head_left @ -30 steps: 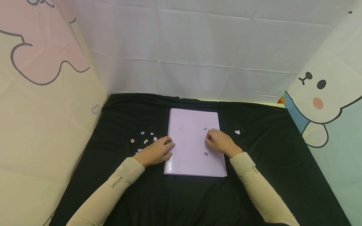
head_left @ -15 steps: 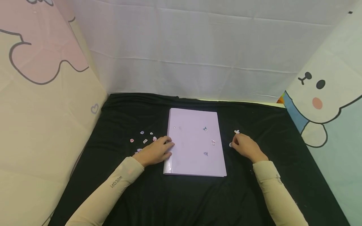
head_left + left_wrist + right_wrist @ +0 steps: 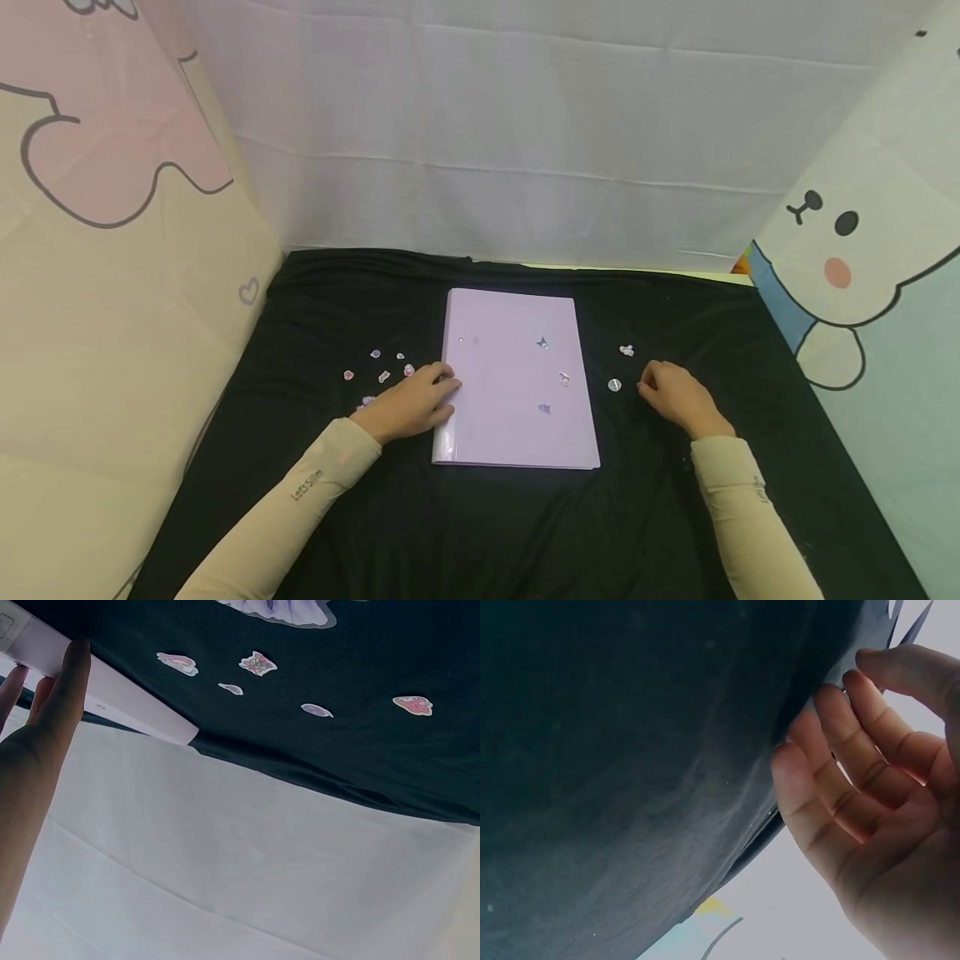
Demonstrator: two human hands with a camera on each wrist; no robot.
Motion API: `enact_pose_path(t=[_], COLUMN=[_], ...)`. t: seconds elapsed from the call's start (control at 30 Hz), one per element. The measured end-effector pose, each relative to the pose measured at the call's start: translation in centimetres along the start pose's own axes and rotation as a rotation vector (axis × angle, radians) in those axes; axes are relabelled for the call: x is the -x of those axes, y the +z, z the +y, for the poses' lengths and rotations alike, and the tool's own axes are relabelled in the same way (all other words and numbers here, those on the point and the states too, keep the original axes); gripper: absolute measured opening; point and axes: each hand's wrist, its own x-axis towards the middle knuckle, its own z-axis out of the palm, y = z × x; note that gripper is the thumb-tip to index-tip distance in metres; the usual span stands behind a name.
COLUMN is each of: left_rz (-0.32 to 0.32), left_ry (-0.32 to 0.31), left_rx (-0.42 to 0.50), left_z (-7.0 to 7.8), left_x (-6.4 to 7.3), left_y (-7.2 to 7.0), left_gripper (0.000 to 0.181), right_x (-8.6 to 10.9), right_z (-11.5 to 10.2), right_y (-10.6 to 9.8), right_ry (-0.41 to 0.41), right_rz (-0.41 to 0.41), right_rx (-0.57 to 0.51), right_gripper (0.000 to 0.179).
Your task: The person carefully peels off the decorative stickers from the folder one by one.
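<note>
My left hand (image 3: 420, 400) rests on the left edge of a pale lilac binder (image 3: 510, 437), fingers lightly spread; the left wrist view shows its fingers (image 3: 67, 690) along the spine. Three small stickers lie on the cover's right half: a bluish one (image 3: 542, 342), a pink-and-white one (image 3: 564, 378) and a purple one (image 3: 544, 408). Beyond the binder's right edge, my right hand (image 3: 678, 398) hovers close over the cloth with fingers loosely bent, holding nothing visible in the right wrist view (image 3: 885, 757). Just left of its fingertips is a round whitish piece (image 3: 614, 385), with a white sticker (image 3: 626, 350) above it.
Several small stickers are scattered left of the binder, among them a red-pink one (image 3: 348, 375) and a purple one (image 3: 316, 710). Part of a larger purple sticker (image 3: 289, 610) shows near my left wrist. Black cloth (image 3: 525, 533) covers the table; a white curtain (image 3: 510, 150) hangs behind.
My right hand has moved right off the binder, uncovering the pink-and-white sticker. It let go of the round whitish piece, which now lies on the cloth. My left hand has stayed put.
</note>
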Motion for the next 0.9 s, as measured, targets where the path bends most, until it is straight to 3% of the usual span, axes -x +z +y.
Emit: enact_pose_path(t=[0.23, 0.57, 0.9], left_rz=[-0.006, -0.005, -0.013], left_ry=[-0.009, -0.006, -0.019], left_rx=[0.001, -0.002, -0.009], left_z=[-0.1, -0.1, 0.0], left_x=[0.1, 0.0, 0.1], left_y=[0.2, 0.3, 0.1], left_gripper=[0.036, 0.037, 0.037], right_x=[-0.1, -1.0, -2.5], right_z=[-0.5, -1.9, -4.0], right_y=[-0.1, -0.2, 0.3], right_ry=[0.007, -0.066, -0.101], right_rz=[-0.007, 0.028, 0.014], right_rx=[-0.01, -0.021, -0.052], right_gripper=[0.015, 0.013, 0.016])
